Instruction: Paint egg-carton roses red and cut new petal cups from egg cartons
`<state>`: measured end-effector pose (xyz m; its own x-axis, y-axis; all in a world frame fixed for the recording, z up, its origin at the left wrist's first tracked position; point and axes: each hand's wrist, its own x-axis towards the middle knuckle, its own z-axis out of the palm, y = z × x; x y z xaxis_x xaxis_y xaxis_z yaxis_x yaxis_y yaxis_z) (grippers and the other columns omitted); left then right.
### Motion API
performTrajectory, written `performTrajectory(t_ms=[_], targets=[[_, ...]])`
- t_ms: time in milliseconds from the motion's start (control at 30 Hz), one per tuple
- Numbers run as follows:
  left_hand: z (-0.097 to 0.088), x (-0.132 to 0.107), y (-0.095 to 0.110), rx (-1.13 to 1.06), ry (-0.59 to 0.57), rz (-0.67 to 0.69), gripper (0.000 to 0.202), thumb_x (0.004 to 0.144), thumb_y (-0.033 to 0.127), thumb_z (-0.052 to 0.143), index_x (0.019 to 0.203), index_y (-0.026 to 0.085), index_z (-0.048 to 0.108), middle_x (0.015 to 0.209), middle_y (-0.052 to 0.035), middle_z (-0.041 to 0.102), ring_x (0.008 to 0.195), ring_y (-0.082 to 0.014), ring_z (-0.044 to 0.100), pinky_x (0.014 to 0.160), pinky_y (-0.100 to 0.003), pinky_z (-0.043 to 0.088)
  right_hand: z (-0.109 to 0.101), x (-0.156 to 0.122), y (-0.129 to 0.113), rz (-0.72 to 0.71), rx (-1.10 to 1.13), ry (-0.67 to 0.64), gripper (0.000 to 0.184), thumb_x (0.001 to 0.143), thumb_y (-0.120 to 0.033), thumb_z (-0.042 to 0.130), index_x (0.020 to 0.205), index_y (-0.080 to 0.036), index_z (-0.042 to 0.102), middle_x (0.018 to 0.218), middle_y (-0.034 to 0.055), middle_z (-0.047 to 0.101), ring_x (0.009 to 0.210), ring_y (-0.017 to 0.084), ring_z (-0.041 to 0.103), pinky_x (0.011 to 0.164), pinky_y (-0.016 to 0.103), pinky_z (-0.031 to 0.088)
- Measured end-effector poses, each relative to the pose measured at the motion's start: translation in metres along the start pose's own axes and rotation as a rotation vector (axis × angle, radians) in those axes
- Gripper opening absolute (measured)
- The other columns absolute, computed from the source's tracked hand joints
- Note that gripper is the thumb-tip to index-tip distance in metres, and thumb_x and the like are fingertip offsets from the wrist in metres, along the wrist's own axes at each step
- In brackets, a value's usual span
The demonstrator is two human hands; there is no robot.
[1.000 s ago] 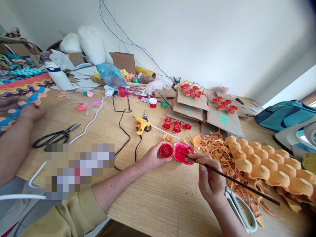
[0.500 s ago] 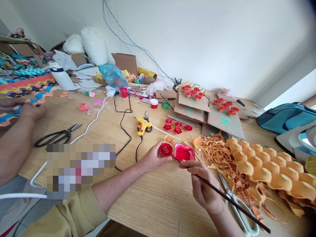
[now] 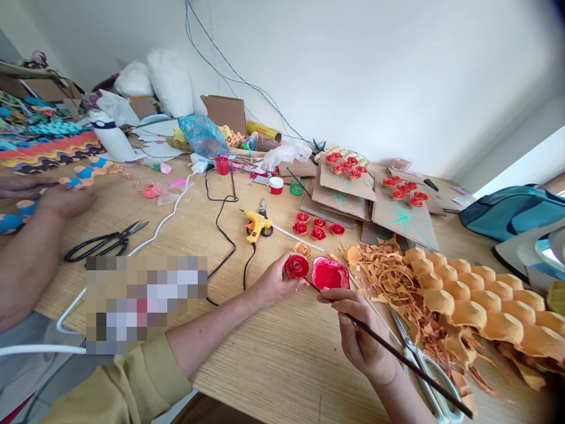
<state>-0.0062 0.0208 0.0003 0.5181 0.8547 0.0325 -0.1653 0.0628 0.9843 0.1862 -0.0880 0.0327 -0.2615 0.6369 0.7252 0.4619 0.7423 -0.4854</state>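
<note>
My left hand (image 3: 272, 284) is closed round a small red paper rose (image 3: 297, 266), held just above the wooden table (image 3: 273, 359). My right hand (image 3: 359, 333) pinches a long thin dark brush (image 3: 397, 356), its tip close to the rose. A small cup of red paint (image 3: 330, 274) sits on the table right beside the rose. A strip of orange egg-carton cups (image 3: 481, 300) and a heap of orange scraps (image 3: 388, 277) lie to the right. White-handled scissors (image 3: 430, 377) rest by my right wrist.
Finished red roses (image 3: 318, 227) lie behind the paint, more on cardboard sheets (image 3: 348, 176). A yellow glue gun (image 3: 256, 224) with black cord sits mid-table. Black scissors (image 3: 106, 241) lie left. Another person's arm (image 3: 30, 247) rests at the far left. A blue bag (image 3: 512, 206) sits right.
My right hand drew back from the paint cup toward me, bringing the brush tip from over the paint to beside the rose. The other person's hand shifted slightly right.
</note>
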Motion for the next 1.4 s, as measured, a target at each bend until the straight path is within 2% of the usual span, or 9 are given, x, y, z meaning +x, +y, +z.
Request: performTrajectory(t_ms=[200, 400, 600, 767, 867, 967, 1067, 1233, 1400], targets=[[0.000, 0.001, -0.002, 0.055, 0.021, 0.050, 0.053, 0.073, 0.034, 0.089, 0.112, 0.018, 0.057, 0.100, -0.0032, 0.066, 0.089, -0.0173, 0.066, 0.088, -0.032, 0.052, 0.001, -0.003, 0.004, 0.021, -0.017, 0.071, 0.027, 0.099, -0.005, 0.044, 0.118, -0.021, 0.056, 0.113, 0.0119, 0.072, 0.102, 0.019, 0.073, 0.083, 0.032, 0.062], [0.000, 0.001, -0.002, 0.100, 0.043, 0.065, 0.050, 0.073, 0.033, 0.088, 0.111, 0.018, 0.059, 0.104, -0.0056, 0.068, 0.096, -0.0212, 0.065, 0.091, -0.034, 0.052, 0.000, -0.002, 0.002, 0.015, -0.026, -0.013, 0.027, 0.099, -0.005, 0.046, 0.117, -0.022, 0.056, 0.111, 0.0112, 0.073, 0.102, 0.019, 0.074, 0.085, 0.033, 0.062], [0.000, 0.000, -0.002, 0.128, 0.036, 0.067, 0.044, 0.076, 0.029, 0.085, 0.109, 0.017, 0.059, 0.102, -0.0048, 0.067, 0.098, -0.0217, 0.067, 0.095, -0.035, 0.052, 0.000, -0.002, 0.007, 0.051, -0.059, 0.094, 0.028, 0.098, -0.003, 0.047, 0.116, -0.022, 0.057, 0.113, 0.0107, 0.072, 0.103, 0.018, 0.072, 0.085, 0.031, 0.061], [-0.002, 0.001, -0.005, 0.126, 0.018, 0.093, 0.046, 0.079, 0.021, 0.078, 0.118, 0.018, 0.054, 0.098, -0.0036, 0.068, 0.089, -0.0192, 0.068, 0.091, -0.035, 0.053, -0.002, -0.005, 0.013, 0.059, -0.105, 0.120, 0.027, 0.099, -0.005, 0.048, 0.118, -0.022, 0.057, 0.115, 0.0106, 0.072, 0.106, 0.020, 0.071, 0.085, 0.035, 0.061], [-0.002, 0.000, -0.004, 0.144, -0.013, 0.115, 0.048, 0.083, 0.019, 0.073, 0.125, 0.018, 0.051, 0.099, -0.0048, 0.068, 0.092, -0.0200, 0.069, 0.090, -0.035, 0.054, -0.006, -0.006, 0.017, 0.102, -0.152, 0.139, 0.022, 0.101, -0.009, 0.049, 0.115, -0.023, 0.059, 0.111, 0.0101, 0.072, 0.107, 0.022, 0.071, 0.087, 0.039, 0.062], [-0.002, -0.001, -0.002, 0.183, 0.000, 0.145, 0.043, 0.084, 0.022, 0.074, 0.122, 0.018, 0.054, 0.110, -0.0077, 0.067, 0.096, -0.0212, 0.069, 0.091, -0.035, 0.055, -0.008, -0.004, 0.019, 0.140, -0.189, 0.134, 0.018, 0.103, -0.014, 0.048, 0.111, -0.023, 0.060, 0.103, 0.0090, 0.073, 0.103, 0.024, 0.073, 0.086, 0.040, 0.062], [-0.002, -0.001, -0.002, 0.181, 0.023, 0.150, 0.042, 0.082, 0.027, 0.078, 0.117, 0.018, 0.055, 0.112, -0.0082, 0.067, 0.098, -0.0219, 0.070, 0.088, -0.034, 0.054, -0.009, -0.002, 0.020, 0.153, -0.252, 0.112, 0.015, 0.103, -0.018, 0.049, 0.109, -0.024, 0.062, 0.097, 0.0072, 0.074, 0.094, 0.023, 0.074, 0.081, 0.037, 0.062], [-0.004, 0.001, -0.003, 0.000, -0.040, 0.023, 0.052, 0.081, 0.036, 0.082, 0.121, 0.019, 0.053, 0.110, -0.0081, 0.068, 0.091, -0.0212, 0.072, 0.071, -0.029, 0.052, -0.010, -0.005, 0.022, 0.213, -0.289, 0.061, 0.014, 0.104, -0.019, 0.050, 0.106, -0.024, 0.063, 0.093, 0.0060, 0.074, 0.081, 0.021, 0.074, 0.074, 0.034, 0.059], [-0.005, 0.001, -0.002, -0.093, -0.048, -0.015, 0.056, 0.078, 0.038, 0.086, 0.120, 0.018, 0.056, 0.110, -0.0082, 0.069, 0.091, -0.0206, 0.071, 0.069, -0.027, 0.051, -0.011, -0.006, 0.022, 0.173, -0.159, 0.163, 0.017, 0.104, -0.016, 0.048, 0.112, -0.024, 0.061, 0.102, 0.0079, 0.073, 0.097, 0.023, 0.073, 0.086, 0.038, 0.059]])
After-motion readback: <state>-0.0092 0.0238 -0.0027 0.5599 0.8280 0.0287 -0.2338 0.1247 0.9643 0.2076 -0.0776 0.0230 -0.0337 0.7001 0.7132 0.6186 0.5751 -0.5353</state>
